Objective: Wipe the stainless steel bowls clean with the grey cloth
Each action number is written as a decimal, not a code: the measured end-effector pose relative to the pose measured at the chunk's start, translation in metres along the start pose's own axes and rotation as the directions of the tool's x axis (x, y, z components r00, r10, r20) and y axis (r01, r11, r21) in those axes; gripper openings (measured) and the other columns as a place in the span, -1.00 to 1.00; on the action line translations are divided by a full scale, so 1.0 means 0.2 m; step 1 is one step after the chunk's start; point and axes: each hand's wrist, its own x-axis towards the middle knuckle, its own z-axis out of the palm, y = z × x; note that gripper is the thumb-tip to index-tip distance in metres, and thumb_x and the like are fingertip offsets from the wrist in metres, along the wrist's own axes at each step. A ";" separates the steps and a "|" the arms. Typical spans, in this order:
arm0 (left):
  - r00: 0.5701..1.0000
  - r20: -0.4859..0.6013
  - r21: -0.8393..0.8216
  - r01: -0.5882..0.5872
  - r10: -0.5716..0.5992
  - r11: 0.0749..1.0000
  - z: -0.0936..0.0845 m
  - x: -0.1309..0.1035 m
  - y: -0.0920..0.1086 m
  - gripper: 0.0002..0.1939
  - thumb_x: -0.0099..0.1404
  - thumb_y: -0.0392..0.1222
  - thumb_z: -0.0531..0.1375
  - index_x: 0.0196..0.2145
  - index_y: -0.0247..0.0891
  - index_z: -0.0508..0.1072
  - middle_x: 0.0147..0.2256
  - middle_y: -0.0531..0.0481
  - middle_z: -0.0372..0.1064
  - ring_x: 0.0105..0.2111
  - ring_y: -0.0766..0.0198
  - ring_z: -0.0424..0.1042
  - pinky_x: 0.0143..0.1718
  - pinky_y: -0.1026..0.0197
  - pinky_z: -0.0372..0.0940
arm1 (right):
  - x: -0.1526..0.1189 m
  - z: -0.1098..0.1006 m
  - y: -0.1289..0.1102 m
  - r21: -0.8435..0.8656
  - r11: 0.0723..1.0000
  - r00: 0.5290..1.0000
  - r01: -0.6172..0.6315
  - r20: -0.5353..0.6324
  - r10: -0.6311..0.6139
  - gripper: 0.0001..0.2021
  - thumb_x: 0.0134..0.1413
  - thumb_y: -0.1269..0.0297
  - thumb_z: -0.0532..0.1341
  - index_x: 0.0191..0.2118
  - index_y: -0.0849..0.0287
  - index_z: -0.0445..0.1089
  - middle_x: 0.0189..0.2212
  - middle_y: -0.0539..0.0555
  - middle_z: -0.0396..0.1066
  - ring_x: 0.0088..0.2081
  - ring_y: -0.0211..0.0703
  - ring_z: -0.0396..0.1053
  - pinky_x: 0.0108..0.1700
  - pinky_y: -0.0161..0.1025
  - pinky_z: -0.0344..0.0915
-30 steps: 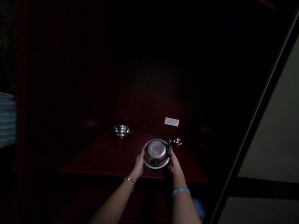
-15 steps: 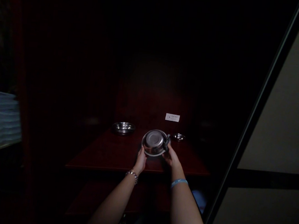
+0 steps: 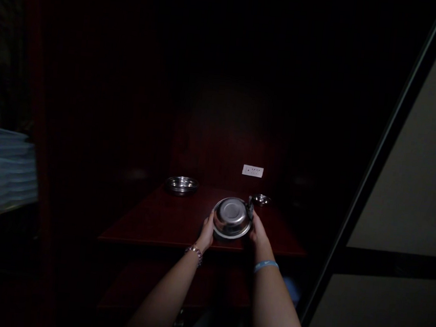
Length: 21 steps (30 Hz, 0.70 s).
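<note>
A steel bowl (image 3: 232, 217), its underside towards me, is held over the front part of a dark red shelf (image 3: 150, 226). My left hand (image 3: 207, 233) grips the bowl's left edge, a beaded bracelet at the wrist. On the right edge my right hand (image 3: 258, 231) holds the same bowl, with a dark grey cloth (image 3: 250, 208) between the fingers and the metal. Further back on the shelf, a stack of steel bowls (image 3: 181, 184) stands at the left and a smaller steel bowl (image 3: 261, 200) at the right.
A white socket panel (image 3: 252, 171) is on the back wall. At the far left is a stack of pale blue trays or dishes (image 3: 3, 171). A slanting frame edge (image 3: 376, 158) runs along the right side. A lower shelf (image 3: 124, 288) shows under my arms.
The held bowl and both hands have shifted slightly right and down, towards me. The bowl's tilt has changed a little. Both hands keep their hold, and the view has moved slightly.
</note>
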 end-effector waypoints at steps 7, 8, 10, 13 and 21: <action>0.994 0.057 0.005 0.097 -0.097 0.995 0.01 -0.03 0.05 -0.59 0.44 0.09 0.08 -0.09 -0.24 0.59 -0.07 -0.24 0.58 0.11 0.07 0.46 0.28 -0.02 0.16 | 0.01 0.03 -0.01 0.068 0.997 0.992 0.046 -0.117 -0.038 -0.66 0.27 0.06 0.13 -0.06 0.16 0.50 -0.13 0.15 0.59 0.03 -0.07 0.50 0.11 -0.10 0.41; 0.990 0.063 0.028 0.121 -0.122 0.992 0.01 -0.03 0.06 -0.57 0.44 0.10 0.06 -0.09 -0.25 0.59 -0.09 -0.25 0.58 0.08 0.07 0.48 0.28 -0.03 0.16 | 0.01 0.03 -0.01 0.073 0.994 0.990 0.076 -0.123 -0.067 -0.68 0.29 0.08 0.13 -0.04 0.14 0.49 -0.10 0.12 0.58 0.03 -0.10 0.49 0.11 -0.13 0.41; 0.987 0.061 0.057 0.143 -0.146 0.988 0.00 -0.02 0.06 -0.57 0.45 0.08 0.05 -0.10 -0.27 0.58 -0.13 -0.26 0.59 0.04 0.08 0.50 0.27 -0.02 0.17 | 0.00 0.03 -0.01 0.076 0.993 0.992 0.093 -0.097 -0.085 -0.71 0.30 0.12 0.14 0.01 0.09 0.48 -0.04 0.07 0.56 0.02 -0.14 0.49 0.10 -0.18 0.41; 0.991 0.032 0.002 0.130 -0.130 0.992 0.00 -0.02 0.06 -0.66 0.46 -0.01 0.07 -0.09 -0.26 0.55 -0.13 -0.23 0.59 0.00 0.13 0.52 0.22 0.02 0.23 | 0.00 0.03 -0.01 0.068 0.995 0.998 0.068 -0.004 -0.068 -0.70 0.32 0.14 0.14 0.07 0.06 0.45 0.00 0.05 0.54 0.01 -0.14 0.50 0.08 -0.18 0.42; 0.999 0.018 -0.102 0.028 -0.026 0.994 -0.01 0.00 0.02 -0.73 0.44 -0.09 0.12 -0.02 -0.23 0.50 -0.05 -0.14 0.57 0.00 0.20 0.51 0.18 0.07 0.27 | -0.04 0.01 -0.03 -0.032 0.999 0.999 -0.021 0.041 0.022 -0.60 0.27 0.01 0.17 0.05 0.15 0.48 -0.05 0.17 0.56 0.00 0.01 0.50 0.12 0.01 0.40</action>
